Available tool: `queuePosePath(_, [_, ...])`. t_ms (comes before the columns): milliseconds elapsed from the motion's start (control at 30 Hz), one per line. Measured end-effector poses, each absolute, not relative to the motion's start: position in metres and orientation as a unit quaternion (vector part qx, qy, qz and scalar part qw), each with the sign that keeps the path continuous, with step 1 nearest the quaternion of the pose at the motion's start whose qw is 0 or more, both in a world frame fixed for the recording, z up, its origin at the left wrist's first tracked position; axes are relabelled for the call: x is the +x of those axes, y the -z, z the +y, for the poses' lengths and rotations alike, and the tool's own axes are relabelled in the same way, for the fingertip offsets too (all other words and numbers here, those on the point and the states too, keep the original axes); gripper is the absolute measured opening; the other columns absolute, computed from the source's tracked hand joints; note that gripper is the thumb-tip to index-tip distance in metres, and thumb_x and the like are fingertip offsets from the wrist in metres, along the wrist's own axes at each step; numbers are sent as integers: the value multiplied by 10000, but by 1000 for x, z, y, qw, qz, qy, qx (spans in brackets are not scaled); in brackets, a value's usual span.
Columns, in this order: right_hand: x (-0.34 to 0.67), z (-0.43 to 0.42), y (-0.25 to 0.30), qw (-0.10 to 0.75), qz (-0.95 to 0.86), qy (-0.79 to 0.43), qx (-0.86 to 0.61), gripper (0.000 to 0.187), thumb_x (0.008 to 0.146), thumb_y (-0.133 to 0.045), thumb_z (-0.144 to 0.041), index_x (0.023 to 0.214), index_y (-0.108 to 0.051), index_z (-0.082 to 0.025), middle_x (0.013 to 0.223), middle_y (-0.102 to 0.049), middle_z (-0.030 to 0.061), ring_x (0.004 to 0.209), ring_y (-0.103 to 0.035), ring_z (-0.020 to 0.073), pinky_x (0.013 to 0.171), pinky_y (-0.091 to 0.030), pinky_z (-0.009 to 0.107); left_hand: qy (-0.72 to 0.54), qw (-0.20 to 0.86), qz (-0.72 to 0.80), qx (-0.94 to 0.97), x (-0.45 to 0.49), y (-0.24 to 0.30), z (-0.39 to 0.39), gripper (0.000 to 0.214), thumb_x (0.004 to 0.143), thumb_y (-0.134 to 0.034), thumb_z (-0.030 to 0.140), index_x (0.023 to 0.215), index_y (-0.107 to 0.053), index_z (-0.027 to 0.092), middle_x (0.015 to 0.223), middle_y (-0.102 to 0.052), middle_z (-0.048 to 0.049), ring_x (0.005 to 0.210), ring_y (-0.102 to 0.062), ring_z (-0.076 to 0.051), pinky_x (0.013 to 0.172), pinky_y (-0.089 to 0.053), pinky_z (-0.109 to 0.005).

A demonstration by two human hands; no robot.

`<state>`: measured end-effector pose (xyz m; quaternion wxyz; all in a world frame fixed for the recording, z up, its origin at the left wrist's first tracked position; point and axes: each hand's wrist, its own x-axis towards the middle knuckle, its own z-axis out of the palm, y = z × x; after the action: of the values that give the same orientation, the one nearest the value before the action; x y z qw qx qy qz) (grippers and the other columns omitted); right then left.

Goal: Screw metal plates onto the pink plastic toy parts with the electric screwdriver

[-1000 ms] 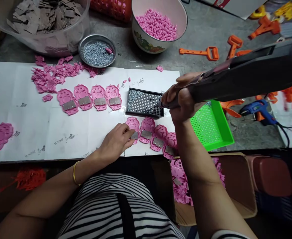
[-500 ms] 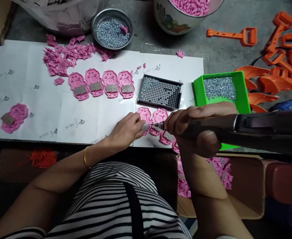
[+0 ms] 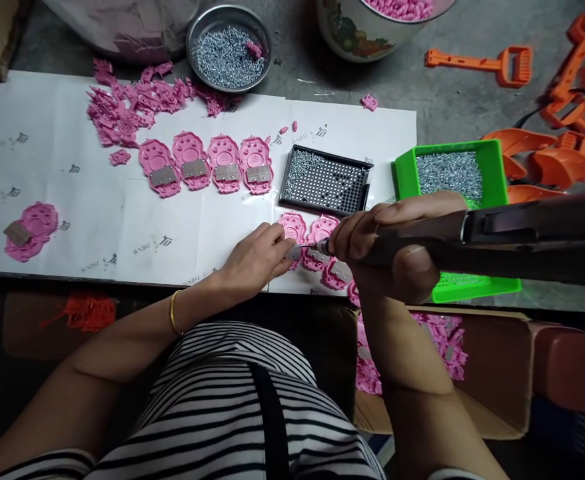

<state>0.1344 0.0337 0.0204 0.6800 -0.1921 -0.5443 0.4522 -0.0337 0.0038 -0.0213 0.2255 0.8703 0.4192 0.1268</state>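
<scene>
A: Right hand (image 3: 397, 253)?
B: Wrapped tight round the dark electric screwdriver (image 3: 497, 240), tip down on the leftmost pink paw piece (image 3: 293, 230) in the near row.
A: Left hand (image 3: 255, 257)?
B: Fingers pinched on that same piece, pinning it to the white paper (image 3: 122, 220), just below the black screw tray (image 3: 325, 180).
A: Nearby?
B: Green tray (image 3: 492, 287) of screws.

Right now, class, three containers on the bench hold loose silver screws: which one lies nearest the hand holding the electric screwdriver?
The green tray, just behind the right hand. The black perforated tray sits farther left; the round metal dish is farthest.
</scene>
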Motion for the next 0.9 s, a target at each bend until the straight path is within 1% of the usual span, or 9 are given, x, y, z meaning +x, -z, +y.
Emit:
queuePosePath(233, [138, 32, -21, 660, -546, -473, -203, 192, 834, -702, -352, 981, -706, -230, 506, -457, -70, 369, -450, 89, 343, -435, 208, -142, 225, 417, 869, -34, 23, 4, 168, 951, -601, 265, 1024, -655, 124, 941, -563, -60, 860, -499, -168, 736, -445, -273])
queuePosePath(400, [138, 29, -19, 666, -529, -488, -196, 210, 831, -716, -327, 988, -708, -188, 523, -472, -58, 413, -486, 87, 389, -456, 206, -137, 229, 422, 867, -34, 24, 4, 173, 946, -614, 276, 1033, -652, 131, 963, -572, -60, 863, -503, -164, 737, -447, -268])
queuePosePath(500, [138, 28, -19, 665, -532, -481, -210, 201, 829, -710, -331, 981, -701, -201, 519, -473, -57, 407, -481, 87, 394, -456, 209, -141, 227, 420, 867, -34, 24, 4, 167, 928, -640, 262, 1028, -655, 129, 962, -570, -58, 874, -502, -169, 747, -447, -269])
queuePosePath(567, [139, 29, -20, 665, -530, -478, -218, 180, 818, -715, -330, 959, -688, -221, 507, -460, -59, 390, -460, 91, 374, -440, 217, -141, 226, 416, 870, -34, 24, 4, 158, 925, -642, 254, 1021, -655, 130, 953, -565, -56, 878, -499, -171, 749, -443, -268])
queuePosePath(633, [141, 31, -21, 645, -543, -494, -213, 141, 819, -723, -331, 887, -652, -230, 505, -456, -57, 381, -451, 95, 365, -437, 229, -141, 229, 414, 870, -34, 24, 5, 151, 925, -640, 246, 1017, -654, 128, 944, -561, -54, 874, -495, -169, 744, -438, -266])
queuePosePath(667, [141, 32, -22, 626, -556, -507, -204, 151, 824, -723, -331, 823, -618, -224, 504, -454, -54, 380, -455, 98, 364, -438, 234, -141, 231, 415, 869, -34, 24, 5, 148, 925, -639, 242, 1016, -654, 126, 943, -559, -54, 872, -493, -168, 743, -435, -265])
queuePosePath(733, [142, 34, -24, 595, -579, -527, -184, 249, 831, -723, -330, 721, -533, -212, 498, -445, -49, 380, -459, 102, 365, -437, 239, -139, 237, 415, 868, -34, 22, 6, 145, 927, -636, 240, 1005, -655, 121, 946, -559, -56, 870, -490, -167, 742, -433, -266])
queuePosePath(800, [142, 36, -23, 581, -588, -538, -164, 283, 825, -723, -323, 697, -496, -213, 495, -436, -51, 376, -448, 99, 361, -425, 237, -134, 244, 412, 867, -34, 21, 7, 148, 932, -629, 247, 996, -655, 116, 948, -558, -59, 865, -489, -166, 741, -432, -270])
queuePosePath(900, [140, 38, -18, 576, -585, -550, -154, 207, 821, -706, -311, 741, -537, -221, 516, -451, -47, 384, -436, 96, 366, -409, 240, -131, 251, 408, 868, -34, 18, 7, 138, 944, -610, 246, 973, -649, 117, 948, -557, -61, 855, -488, -162, 735, -429, -273])
